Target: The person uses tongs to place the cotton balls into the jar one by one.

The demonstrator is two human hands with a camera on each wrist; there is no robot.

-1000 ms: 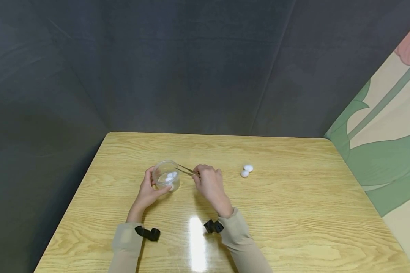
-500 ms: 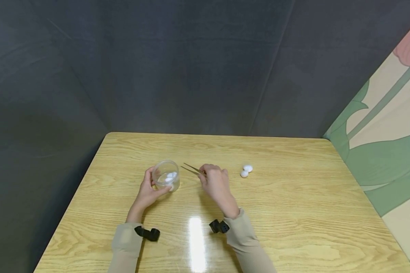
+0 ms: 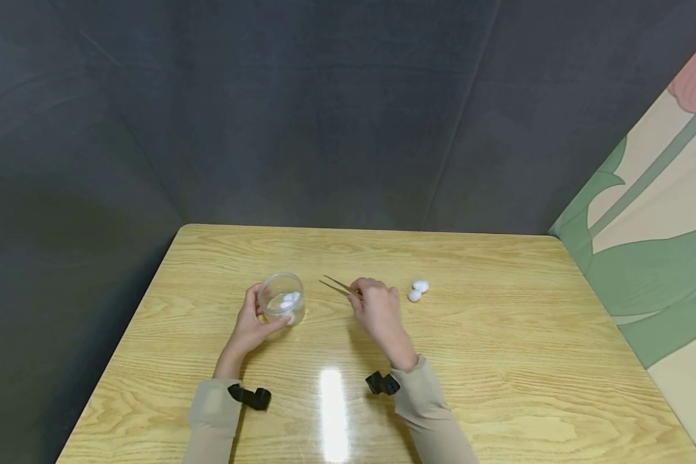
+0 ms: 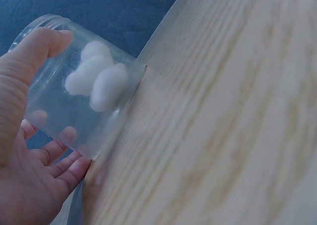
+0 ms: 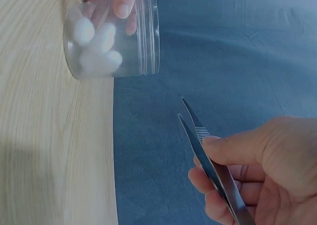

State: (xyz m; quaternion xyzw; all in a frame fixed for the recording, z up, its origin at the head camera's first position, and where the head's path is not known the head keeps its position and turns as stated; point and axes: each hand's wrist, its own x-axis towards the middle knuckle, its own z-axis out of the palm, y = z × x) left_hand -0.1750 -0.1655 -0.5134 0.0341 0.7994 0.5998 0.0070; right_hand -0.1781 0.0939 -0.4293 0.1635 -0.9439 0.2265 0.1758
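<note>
A clear plastic jar (image 3: 281,300) without a lid stands on the table, and my left hand (image 3: 254,324) holds it round the side, thumb and fingers on opposite walls. Several white cotton balls (image 4: 96,76) lie at the jar's bottom, plain in both wrist views. To the right of the jar, my right hand (image 3: 378,312) pinches a pair of metal tweezers (image 5: 210,155) between thumb and fingers. The tweezers' tips point left toward the jar, apart from each other, with nothing between them. Two more cotton balls (image 3: 418,290) rest on the table just right of my right hand.
The wooden table (image 3: 499,335) runs wide to the right, its far edge meeting a dark cloth backdrop (image 3: 325,116). A flower-patterned curtain (image 3: 661,258) hangs at the right side. Black wrist cameras (image 3: 251,396) sit on both sleeves.
My right hand has moved right with the tweezers, away from the jar's rim and closer to the two loose cotton balls. The left hand and jar stay in place.
</note>
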